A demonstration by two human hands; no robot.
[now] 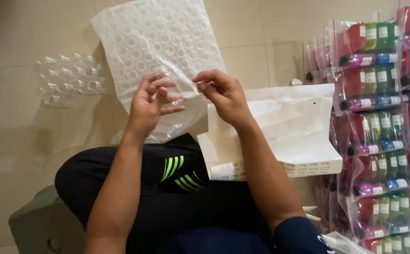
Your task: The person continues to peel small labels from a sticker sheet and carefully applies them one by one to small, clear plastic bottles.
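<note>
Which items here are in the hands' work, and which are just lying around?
In hand: bubble wrap sheet, pinched by the left hand and right hand.

Lying about: second clear bubble piece on the floor; white folded card box; stacked bags of coloured bottles.

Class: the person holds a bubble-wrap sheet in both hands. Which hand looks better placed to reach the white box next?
Probably the right hand: it holds the bubble-wrap sheet directly beside the white box, while the left hand is farther away.

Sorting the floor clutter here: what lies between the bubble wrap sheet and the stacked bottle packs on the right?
In the head view, an open white cardboard box lies between the bubble wrap sheet and the bottle packs.
</note>
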